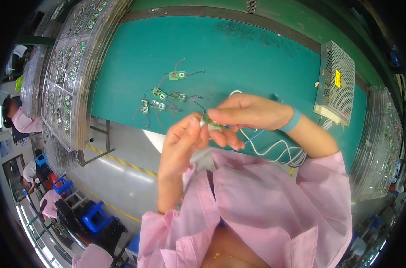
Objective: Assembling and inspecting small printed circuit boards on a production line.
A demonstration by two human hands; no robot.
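Between my two hands, above the near edge of the green bench mat, is a small green circuit board (208, 119) with thin wires coming off it. My right hand (247, 114) pinches the board from the right, a blue band round its wrist. From the left, my left hand (183, 138) is closed, thumb against forefinger, at the board's left end; a small pale bit shows at those fingertips. Farther left on the mat lie several similar wired boards, among them a farther one (177, 75) and one nearest the edge (144, 106).
Stacked clear trays of boards (71, 67) stand along the left side, with another tray stack (378, 143) at the right. A perforated metal power supply (336, 82) sits on the bench's right side. White cable (279, 154) coils by the near edge. People in pink sit far left.
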